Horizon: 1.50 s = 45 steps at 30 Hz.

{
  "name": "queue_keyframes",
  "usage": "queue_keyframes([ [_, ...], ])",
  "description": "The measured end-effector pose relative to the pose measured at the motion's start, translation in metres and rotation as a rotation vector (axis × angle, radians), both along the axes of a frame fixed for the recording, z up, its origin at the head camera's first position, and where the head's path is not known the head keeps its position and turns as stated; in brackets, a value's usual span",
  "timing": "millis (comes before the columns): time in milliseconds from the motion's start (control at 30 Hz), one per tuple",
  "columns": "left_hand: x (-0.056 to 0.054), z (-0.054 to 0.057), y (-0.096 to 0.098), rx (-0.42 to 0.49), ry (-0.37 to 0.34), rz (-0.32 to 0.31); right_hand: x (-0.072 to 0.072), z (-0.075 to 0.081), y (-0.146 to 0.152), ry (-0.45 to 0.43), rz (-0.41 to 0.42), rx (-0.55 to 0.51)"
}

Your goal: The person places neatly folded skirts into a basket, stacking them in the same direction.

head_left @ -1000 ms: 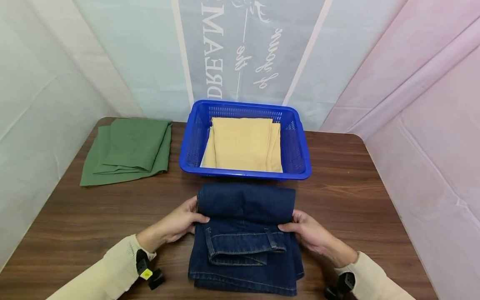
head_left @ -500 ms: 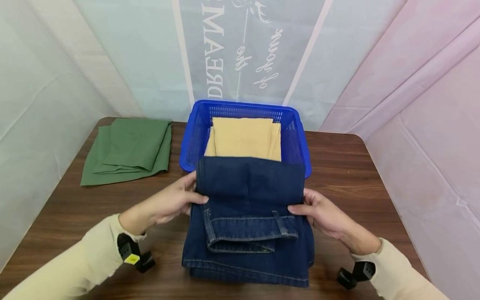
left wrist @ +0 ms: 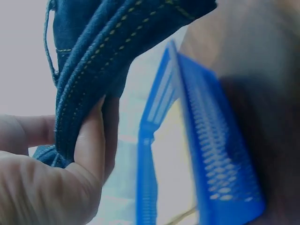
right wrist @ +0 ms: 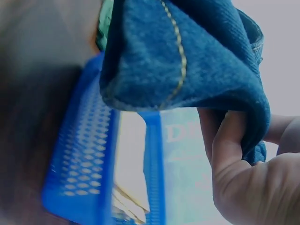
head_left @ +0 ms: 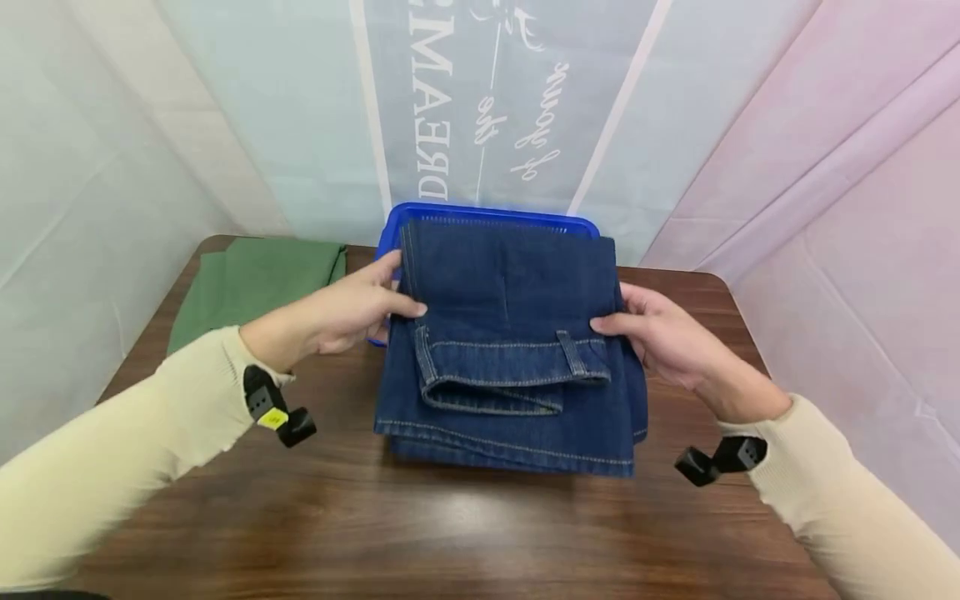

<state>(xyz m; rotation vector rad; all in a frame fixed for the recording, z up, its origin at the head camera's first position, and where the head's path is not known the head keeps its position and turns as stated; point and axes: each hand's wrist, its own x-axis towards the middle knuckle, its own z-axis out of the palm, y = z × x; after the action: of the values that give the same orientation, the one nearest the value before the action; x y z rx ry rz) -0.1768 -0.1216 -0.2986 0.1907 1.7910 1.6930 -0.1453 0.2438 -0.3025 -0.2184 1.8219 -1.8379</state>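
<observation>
Above counter (head_left: 450, 533), folded jeans (head_left: 510, 362) now lifted closer to blue basket (left wrist: 211, 136), masking most of it from overhead; left hand (head_left: 352, 308), right hand (head_left: 667, 337) pinch opposite sides; folding seems finished, carry underway.

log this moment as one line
left hand: grips jeans; right hand: grips jeans; jeans: folded, held off table; basket: yellow cloth inside; green cloth: on table

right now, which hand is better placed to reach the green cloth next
Probably the left hand: in the head view it is nearer the green cloth, while the right hand is across the jeans from it. Both hands hold the jeans, so the left would likely have to release first.
</observation>
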Motion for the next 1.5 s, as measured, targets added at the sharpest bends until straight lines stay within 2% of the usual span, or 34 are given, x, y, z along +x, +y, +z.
queue_keyframes([
  [200, -0.030, 0.026, 0.008, -0.106, 0.018, 0.032, -0.034, 0.021, -0.002, -0.004, -0.013, 0.012],
  [367, -0.057, 0.035, 0.013, -0.138, 0.050, 0.068, -0.062, 0.030, -0.005, -0.032, -0.074, -0.028],
  [567, -0.088, 0.031, 0.021, -0.192, 0.060, 0.130, -0.093, 0.027, -0.011, -0.006, -0.148, 0.007],
  [833, -0.120, 0.012, 0.033, -0.255, 0.023, 0.162, -0.126, -0.003, -0.010, -0.081, -0.185, 0.051],
  [1000, -0.130, -0.001, 0.035, -0.290, -0.038, 0.137, -0.134, -0.020, -0.010, -0.127, -0.165, 0.113],
  [1200, -0.129, -0.020, 0.039, -0.389, -0.072, 0.102, -0.139, -0.038, -0.011, -0.126, -0.128, 0.238],
  [1333, -0.125, -0.032, 0.042, -0.485, -0.077, 0.020, -0.139, -0.049, -0.015, -0.133, -0.077, 0.311],
  [1500, -0.122, -0.037, 0.042, -0.592, -0.088, -0.086, -0.137, -0.056, -0.015, -0.202, -0.070, 0.297],
])
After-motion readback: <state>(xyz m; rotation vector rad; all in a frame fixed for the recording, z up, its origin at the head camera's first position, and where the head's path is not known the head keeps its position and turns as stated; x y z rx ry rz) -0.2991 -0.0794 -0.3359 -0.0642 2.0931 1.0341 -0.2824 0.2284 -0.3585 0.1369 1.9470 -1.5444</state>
